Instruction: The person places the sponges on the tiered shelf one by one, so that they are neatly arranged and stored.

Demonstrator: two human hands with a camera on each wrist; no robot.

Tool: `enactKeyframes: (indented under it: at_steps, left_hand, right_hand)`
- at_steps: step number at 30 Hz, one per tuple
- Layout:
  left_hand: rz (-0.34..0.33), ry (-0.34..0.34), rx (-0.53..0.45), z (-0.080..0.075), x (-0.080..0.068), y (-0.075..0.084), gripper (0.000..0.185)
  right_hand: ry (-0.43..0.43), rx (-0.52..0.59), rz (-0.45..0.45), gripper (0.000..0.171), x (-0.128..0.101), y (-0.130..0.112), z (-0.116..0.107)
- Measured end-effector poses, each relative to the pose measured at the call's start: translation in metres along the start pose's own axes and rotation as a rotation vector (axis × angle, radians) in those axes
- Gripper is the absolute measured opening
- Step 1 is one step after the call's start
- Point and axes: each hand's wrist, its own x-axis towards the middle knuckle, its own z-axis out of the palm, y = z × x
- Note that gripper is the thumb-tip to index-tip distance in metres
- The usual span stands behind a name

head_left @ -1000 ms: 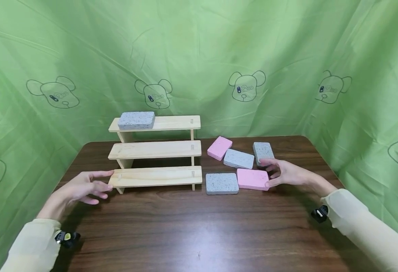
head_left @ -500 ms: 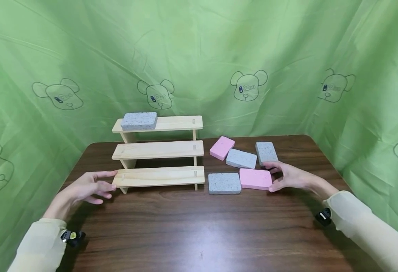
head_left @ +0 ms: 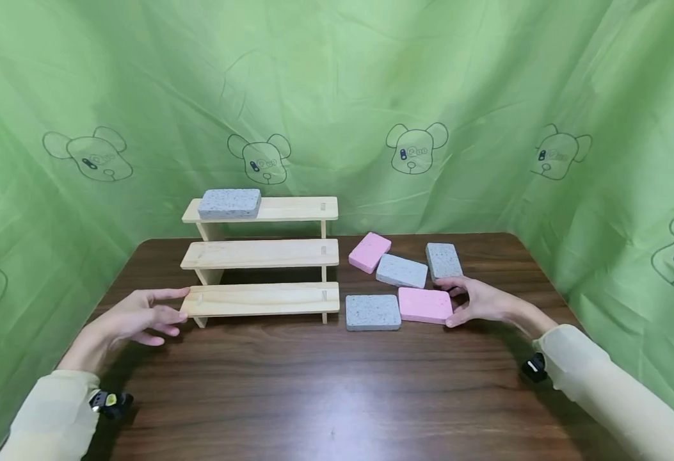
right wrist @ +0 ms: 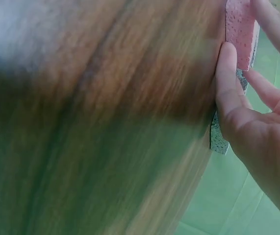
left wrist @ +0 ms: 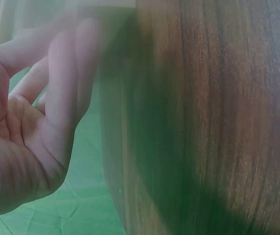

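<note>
In the head view, a three-tier wooden stand (head_left: 262,253) is at the left, with a grey speckled sponge (head_left: 230,203) on its top board. My left hand (head_left: 135,317) touches the left end of the lowest board, its fingers loosely extended. My right hand (head_left: 482,301) holds the right end of a pink sponge (head_left: 425,305) that lies flat on the table, thumb at the front corner, fingers at the back edge. The right wrist view shows this pink sponge (right wrist: 240,32) between thumb and fingers. In the left wrist view the fingertips of my left hand (left wrist: 37,107) are blurred.
Left of the held sponge lies a grey sponge (head_left: 373,312). Behind are another grey sponge (head_left: 402,271), a pink one (head_left: 369,252) and a further grey one (head_left: 443,260), close to my right fingers. A green curtain (head_left: 337,96) surrounds the brown table (head_left: 290,384).
The view has shifted slightly. My right thumb and fingers have come in closer around the end of the pink sponge. My left hand stays at the stand.
</note>
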Motion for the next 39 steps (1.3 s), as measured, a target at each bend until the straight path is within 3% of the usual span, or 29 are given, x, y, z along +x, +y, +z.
enactKeyframes:
  at_steps: [9,15,22,39]
  left_hand:
    - [-0.017,0.002,-0.008,0.004,-0.005,0.002,0.082]
    - [-0.027,-0.022,-0.017,0.004,-0.009,-0.001,0.081]
    - [-0.027,-0.008,0.0,-0.006,-0.003,0.012,0.081]
    - [-0.037,-0.031,-0.008,-0.004,0.0,0.009,0.081]
  right_hand:
    - [-0.009,0.031,0.016,0.092,-0.009,-0.005,0.004]
    - [-0.058,0.015,0.028,0.092,-0.01,-0.001,0.003]
    - [-0.042,0.024,0.028,0.089,0.003,-0.001,-0.008]
    - [-0.036,-0.004,0.003,0.084,-0.001,0.0,-0.006]
